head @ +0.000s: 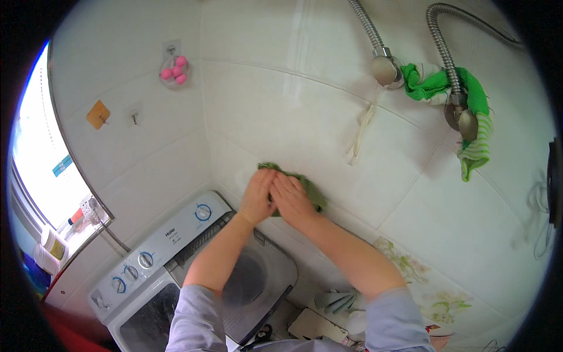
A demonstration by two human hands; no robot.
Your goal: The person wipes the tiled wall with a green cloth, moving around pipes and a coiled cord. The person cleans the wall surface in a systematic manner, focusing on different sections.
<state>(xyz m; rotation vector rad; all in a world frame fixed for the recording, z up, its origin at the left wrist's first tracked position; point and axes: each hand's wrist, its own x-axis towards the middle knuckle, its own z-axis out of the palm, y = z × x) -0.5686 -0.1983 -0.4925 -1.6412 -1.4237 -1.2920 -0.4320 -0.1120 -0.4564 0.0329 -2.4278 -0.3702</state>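
Note:
A dark green cloth (pixel 313 192) is bunched against the white tiled wall (pixel 272 114), just above the back right corner of a Haier twin-tub washing machine (pixel 184 240). My left hand (pixel 258 194) grips its left part, fingers curled and pointing up. Beside it, my right hand (pixel 291 199) lies over the middle of the cloth, and the fingertips of both hands meet. Cloth shows above, between and to the right of the hands; the rest is hidden under them.
Flexible metal hoses (pixel 444 48) run to wall valves, with green and white cloths (pixel 477 105) draped around one. A whitish cord (pixel 363 130) hangs nearby. Hooks (pixel 133 115) stick to the left wall. Tubs (pixel 53 242) stand on the windowsill. A grey cloth (pixel 335 302) lies low beside the washer.

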